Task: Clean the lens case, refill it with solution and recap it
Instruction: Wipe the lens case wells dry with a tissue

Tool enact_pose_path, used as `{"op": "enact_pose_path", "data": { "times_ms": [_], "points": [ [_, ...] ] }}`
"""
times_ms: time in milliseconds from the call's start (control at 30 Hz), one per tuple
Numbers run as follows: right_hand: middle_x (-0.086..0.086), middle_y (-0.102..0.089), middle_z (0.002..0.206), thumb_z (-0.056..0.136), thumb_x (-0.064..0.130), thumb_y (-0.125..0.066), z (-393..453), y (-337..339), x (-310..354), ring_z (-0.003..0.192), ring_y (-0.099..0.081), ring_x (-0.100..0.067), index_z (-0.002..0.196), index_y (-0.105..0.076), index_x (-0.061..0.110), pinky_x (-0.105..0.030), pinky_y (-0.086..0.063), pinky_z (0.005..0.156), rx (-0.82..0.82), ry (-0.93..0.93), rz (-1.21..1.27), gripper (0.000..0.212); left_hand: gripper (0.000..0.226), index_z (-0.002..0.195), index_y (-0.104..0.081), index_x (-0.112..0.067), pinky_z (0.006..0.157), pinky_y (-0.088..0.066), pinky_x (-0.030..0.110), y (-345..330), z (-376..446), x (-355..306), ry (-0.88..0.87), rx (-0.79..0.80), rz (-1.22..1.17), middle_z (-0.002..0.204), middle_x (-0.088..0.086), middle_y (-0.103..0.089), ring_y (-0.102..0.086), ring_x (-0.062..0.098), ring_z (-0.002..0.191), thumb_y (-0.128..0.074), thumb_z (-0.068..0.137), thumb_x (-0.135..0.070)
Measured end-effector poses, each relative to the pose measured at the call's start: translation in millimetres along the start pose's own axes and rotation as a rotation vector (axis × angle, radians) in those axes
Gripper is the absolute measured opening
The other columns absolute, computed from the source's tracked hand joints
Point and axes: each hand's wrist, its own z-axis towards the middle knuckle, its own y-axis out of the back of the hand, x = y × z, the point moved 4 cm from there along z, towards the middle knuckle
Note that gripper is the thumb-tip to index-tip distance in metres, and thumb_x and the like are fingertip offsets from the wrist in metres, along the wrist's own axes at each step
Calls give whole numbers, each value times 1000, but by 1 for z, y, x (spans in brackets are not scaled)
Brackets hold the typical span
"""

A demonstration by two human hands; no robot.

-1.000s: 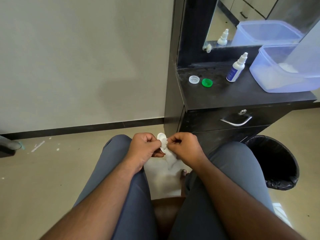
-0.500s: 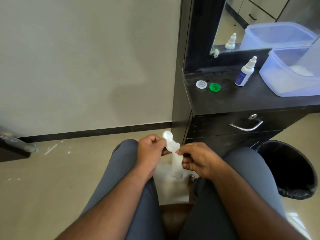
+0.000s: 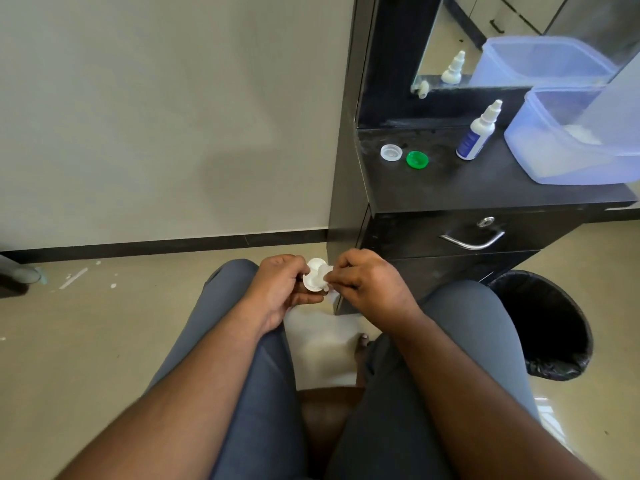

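Your left hand (image 3: 282,289) pinched the white lens case (image 3: 314,279) above your knees, while your right hand (image 3: 369,284) closed its fingertips on something small and white against it. On the bench (image 3: 485,188), toward two o'clock, sat the clear cap (image 3: 391,153), green cap (image 3: 417,159) and solution bottle (image 3: 478,133).

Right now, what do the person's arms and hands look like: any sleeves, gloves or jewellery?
Both forearms are bare up to the frame edge, no sleeves showing. The left hand and right hand wear no gloves; no rings, watch or bands are visible. Grey trousers cover the legs.
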Motion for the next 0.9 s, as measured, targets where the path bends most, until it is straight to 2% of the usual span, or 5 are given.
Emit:
{"op": "enact_pose_path", "data": {
  "times_ms": [100,233,467,700,900],
  "points": [
    [-3,-64,89,82,14,-70,1,-2,3,84,-58,-20,96,-75,11,-33,-53,63,14,41,-16,15,19,70,-56,0,47,-59,33,0,-1,0,4,5,7,55,14,-62,-64,27,47,-51,87,6],
    [-3,-64,91,83,14,-69,-1,-7,9,84,-58,-19,94,-75,12,-32,-52,61,62,100,-46,13,25,62,-56,-1,44,-57,30,1,1,3,-5,-2,47,57,13,-59,-61,24,47,-55,86,7],
    [0,-60,90,85,22,-66,-2,-13,17,75,-53,-12,91,-75,16,-22,-41,54,77,59,-32,14,24,62,-52,-5,42,-47,22,-3,-3,9,-56,-43,109,56,10,-47,-48,15,44,-55,84,4],
    [-1,-59,80,82,20,-68,-2,-8,18,70,-54,-13,85,-75,14,-23,-45,51,27,32,-87,9,22,66,-58,-4,43,-51,25,0,-11,6,-14,-57,-104,55,9,-64,-61,17,45,-59,87,3],
    [-2,-59,78,84,23,-62,0,-16,20,69,-56,-15,81,-73,14,-29,-50,49,-19,15,-136,15,16,73,-60,-6,43,-50,25,-2,-16,9,9,-132,-222,57,8,-65,-61,16,46,-59,88,0]
  ]
}}
